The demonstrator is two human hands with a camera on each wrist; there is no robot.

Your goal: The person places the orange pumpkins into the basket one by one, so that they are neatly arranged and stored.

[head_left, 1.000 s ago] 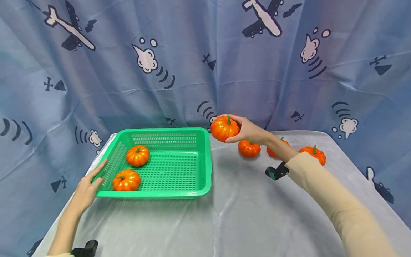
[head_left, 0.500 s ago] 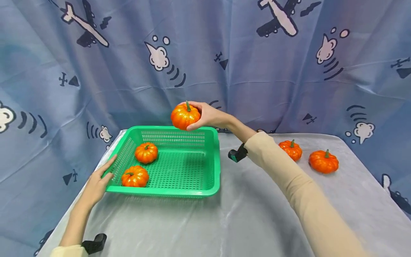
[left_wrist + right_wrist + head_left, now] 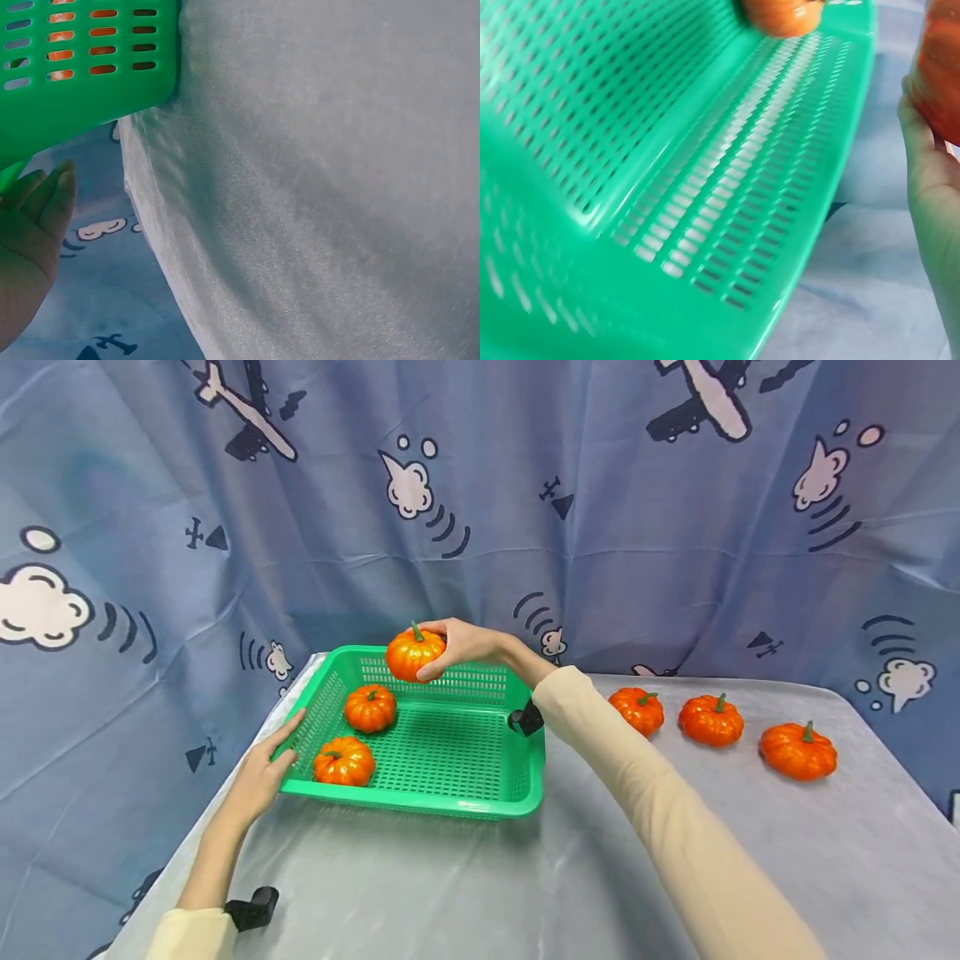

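Head view, likely placing: right fingers (image 3: 435, 669) pinch ribbed orange pumpkin (image 3: 411, 656), lowering advised into green plastic basket (image 3: 450, 747), apparently beneath; left fingers (image 3: 289, 727) straight.

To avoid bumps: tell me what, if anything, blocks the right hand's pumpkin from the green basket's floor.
Nothing clearly does; the basket's far rim might. The held pumpkin overlaps it in the head view, and whether it hangs inside is unclear. The two other pumpkins inside sit left.
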